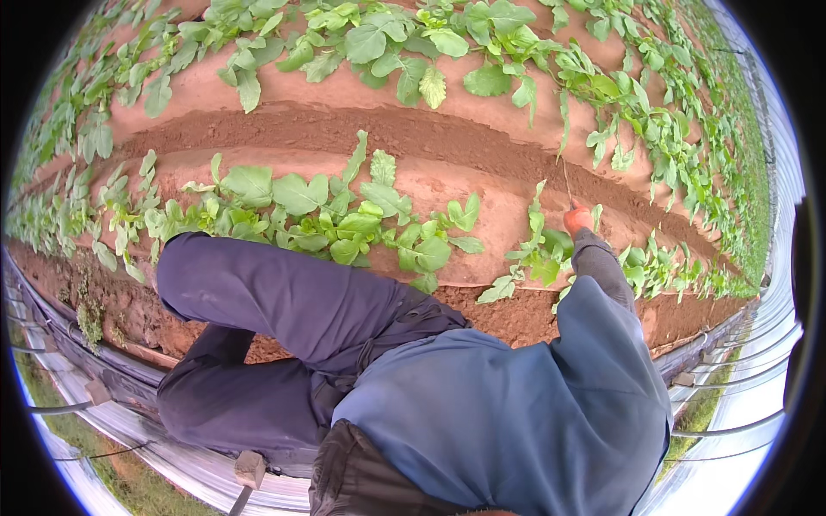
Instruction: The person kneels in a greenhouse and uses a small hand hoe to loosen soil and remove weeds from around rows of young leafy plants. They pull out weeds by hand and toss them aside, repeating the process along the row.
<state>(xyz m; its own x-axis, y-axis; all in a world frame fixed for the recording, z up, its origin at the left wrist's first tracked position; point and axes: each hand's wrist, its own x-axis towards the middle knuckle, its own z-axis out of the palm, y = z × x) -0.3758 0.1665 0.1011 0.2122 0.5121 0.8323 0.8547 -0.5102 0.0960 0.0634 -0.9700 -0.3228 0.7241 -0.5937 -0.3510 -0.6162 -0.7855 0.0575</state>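
Note:
At the right, my right hand (579, 219) wears an orange-red glove and reaches out over the near planted bed. Its fingers are closed around a thin brown strand (566, 180), which points up towards the furrow. Whether that strand is a plant stem or a slim tool I cannot tell. Just left of the glove and below it grows a leafy green plant (545, 255), partly hidden by my sleeve (600, 264). Larger broad-leaved plants (361, 226) stand in the same bed beyond my bent knee. My left hand is out of view.
A bare soil furrow (335, 132) separates the near bed from another planted bed (213, 77), which looks covered with film. My legs (277, 297) lie along the near edge. Bent tunnel hoops (729, 429) and plastic sheeting (703, 477) run close on the right.

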